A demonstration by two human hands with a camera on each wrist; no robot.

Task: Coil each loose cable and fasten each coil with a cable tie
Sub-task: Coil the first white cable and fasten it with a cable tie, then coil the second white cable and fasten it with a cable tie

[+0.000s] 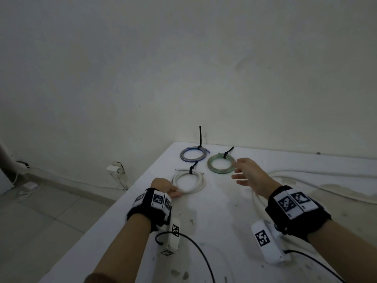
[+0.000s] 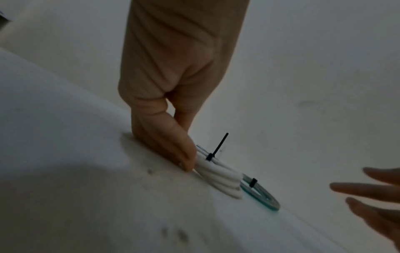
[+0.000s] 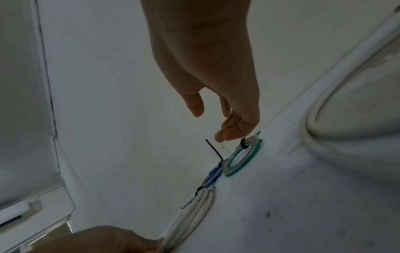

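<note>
Three tied coils lie on the white table. The white coil carries a black cable tie. My left hand pinches its near edge against the tabletop. Behind it sit a blue coil, its tie tail sticking up, and a green coil with its own black tie. My right hand hovers with fingers spread just right of the green coil, holding nothing.
A thick white cable lies loose along the table's right side. The wall stands close behind the coils. Left of the table edge, the tiled floor holds a wall plug and cords.
</note>
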